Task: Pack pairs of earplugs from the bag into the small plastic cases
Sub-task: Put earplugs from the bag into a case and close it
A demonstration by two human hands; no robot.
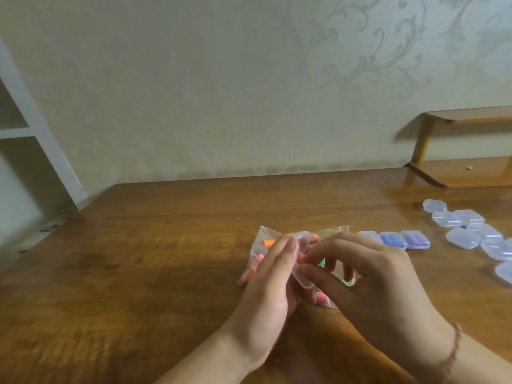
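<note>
While both hands meet over the middle of the wooden table [166, 245], the left hand [266, 286] has a small clear plastic case [302, 261] gripped upright, thumb along the near side and fingers wrapped behind it. The right hand [368, 275] comes in from the other side with its fingers curled, thumb and fingertips pinching at the edge of the same case. Can't really tell if the case is cracked open or closed, it's see-through and a bit blurry.

Right underneath the grip lies the clear bag [266, 236] of earplugs, flat on the table. An orange earplug [268, 243] shows just left of the left fingertips, some pink ones [249, 273] sit further down on that side, and a bit of green [321, 263] peeks out between the right fingers.

Just past the right hand's knuckles there's a row of three cases [393, 239], two of them with blue and purple stuff inside. Further out to the right is a loose cluster of clear cases [468, 231]. Beyond those, a little wooden shelf [465, 170] sits against the wall.
</note>
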